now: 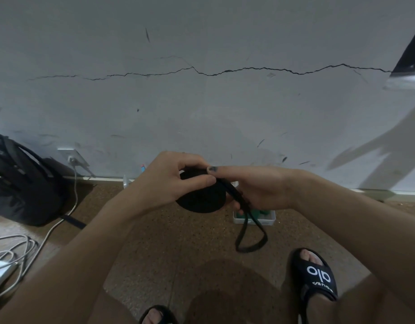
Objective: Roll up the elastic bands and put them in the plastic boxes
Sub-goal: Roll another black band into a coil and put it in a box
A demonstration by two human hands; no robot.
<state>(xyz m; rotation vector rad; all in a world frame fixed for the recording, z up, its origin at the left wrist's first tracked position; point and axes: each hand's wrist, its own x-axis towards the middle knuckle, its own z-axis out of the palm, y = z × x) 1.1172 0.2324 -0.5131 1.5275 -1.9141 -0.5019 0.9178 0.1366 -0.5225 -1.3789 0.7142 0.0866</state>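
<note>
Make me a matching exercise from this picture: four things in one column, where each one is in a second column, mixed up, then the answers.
Things:
1. rolled black band
2. backpack
3. plastic box
4. white cables

Places:
A. floor, lower left edge
B. floor, below the right hand
C. held between both hands
D. against the wall, far left

Pairs: 1-C, 2-D, 3-B, 4-A

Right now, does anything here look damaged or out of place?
Yes: a long jagged crack runs across the wall. Scuff marks dot the wall lower down. On the floor at the left, loose white cables lie tangled.
</note>
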